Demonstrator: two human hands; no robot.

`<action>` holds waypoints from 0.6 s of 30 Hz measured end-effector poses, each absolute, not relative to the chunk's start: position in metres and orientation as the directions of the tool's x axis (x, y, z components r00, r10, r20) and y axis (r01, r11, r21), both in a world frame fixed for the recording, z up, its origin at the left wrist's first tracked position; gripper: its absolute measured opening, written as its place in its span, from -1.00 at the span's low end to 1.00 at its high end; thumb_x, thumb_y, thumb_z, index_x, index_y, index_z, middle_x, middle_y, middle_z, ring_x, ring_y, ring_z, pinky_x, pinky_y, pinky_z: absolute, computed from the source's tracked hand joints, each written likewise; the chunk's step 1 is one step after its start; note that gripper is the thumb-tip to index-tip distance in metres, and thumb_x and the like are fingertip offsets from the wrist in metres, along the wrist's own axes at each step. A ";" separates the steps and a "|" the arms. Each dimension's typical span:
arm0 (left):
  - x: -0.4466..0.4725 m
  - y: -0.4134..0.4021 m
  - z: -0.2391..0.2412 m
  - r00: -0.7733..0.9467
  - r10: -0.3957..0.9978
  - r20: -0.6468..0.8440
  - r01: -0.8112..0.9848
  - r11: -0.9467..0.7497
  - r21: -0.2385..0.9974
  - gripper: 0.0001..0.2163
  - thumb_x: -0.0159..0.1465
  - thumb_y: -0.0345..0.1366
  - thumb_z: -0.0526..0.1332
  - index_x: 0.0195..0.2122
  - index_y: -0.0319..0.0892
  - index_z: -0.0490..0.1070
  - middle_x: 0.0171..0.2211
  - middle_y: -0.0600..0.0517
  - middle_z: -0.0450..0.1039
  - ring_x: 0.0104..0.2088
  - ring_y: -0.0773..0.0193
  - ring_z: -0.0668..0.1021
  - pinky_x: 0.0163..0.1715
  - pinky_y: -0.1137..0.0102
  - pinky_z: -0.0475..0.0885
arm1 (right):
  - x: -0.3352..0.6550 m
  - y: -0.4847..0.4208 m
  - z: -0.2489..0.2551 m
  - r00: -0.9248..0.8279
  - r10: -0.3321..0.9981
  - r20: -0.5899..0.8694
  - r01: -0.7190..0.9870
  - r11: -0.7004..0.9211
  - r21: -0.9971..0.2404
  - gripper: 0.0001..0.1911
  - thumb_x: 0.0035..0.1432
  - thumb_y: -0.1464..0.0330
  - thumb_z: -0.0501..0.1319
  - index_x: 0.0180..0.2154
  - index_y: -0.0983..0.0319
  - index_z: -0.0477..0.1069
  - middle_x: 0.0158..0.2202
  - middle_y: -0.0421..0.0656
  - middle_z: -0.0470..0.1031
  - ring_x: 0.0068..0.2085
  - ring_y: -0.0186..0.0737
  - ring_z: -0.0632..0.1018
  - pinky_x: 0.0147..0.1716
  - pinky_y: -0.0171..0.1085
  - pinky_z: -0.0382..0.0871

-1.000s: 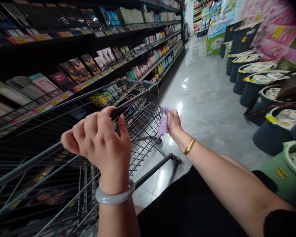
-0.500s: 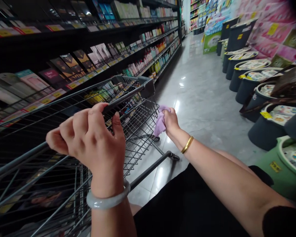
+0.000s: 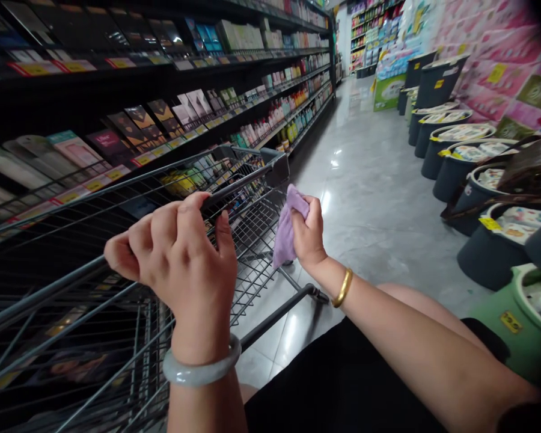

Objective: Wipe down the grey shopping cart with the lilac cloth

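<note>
A wire shopping cart stands in front of me in a shop aisle. My left hand is closed around the cart's top rail, a pale bangle on its wrist. Further along, near the cart's side mesh, my right hand is shut on a small purple cloth that hangs down against the wire. A gold bangle sits on that wrist.
Dark shelves of boxed goods and bottles run along the left. Round dark bins of packets line the right side, with a green bin nearest me. The shiny grey floor runs away between them.
My right hand has drawn the purple cloth back a little and raised it along the cart's side. The left hand keeps its grip on the rail.
</note>
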State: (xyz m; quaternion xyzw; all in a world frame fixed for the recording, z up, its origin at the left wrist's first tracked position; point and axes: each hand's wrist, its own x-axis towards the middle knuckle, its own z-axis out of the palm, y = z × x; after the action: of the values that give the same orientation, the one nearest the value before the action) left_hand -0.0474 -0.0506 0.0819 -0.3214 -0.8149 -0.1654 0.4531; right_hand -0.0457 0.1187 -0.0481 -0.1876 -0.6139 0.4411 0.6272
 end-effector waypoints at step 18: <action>-0.052 -0.054 0.077 -0.360 0.349 0.865 0.779 0.622 0.073 -0.68 0.36 -0.13 0.20 0.12 0.05 0.44 0.07 -0.09 0.49 0.14 -0.16 0.39 0.22 -0.11 -0.03 | -0.019 0.073 -0.053 -0.384 0.100 0.918 -0.203 0.961 -0.190 -0.80 0.25 0.30 0.19 -0.08 0.16 0.42 -0.05 -0.11 0.45 -0.01 -0.13 0.37 0.03 -0.10 0.27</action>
State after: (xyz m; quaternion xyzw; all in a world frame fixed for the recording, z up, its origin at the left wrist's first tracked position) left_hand -0.0518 -0.0538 0.0772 -0.3584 -0.7870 -0.2458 0.4379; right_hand -0.0188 0.0733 -0.0529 0.0313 -0.8206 0.1370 0.5540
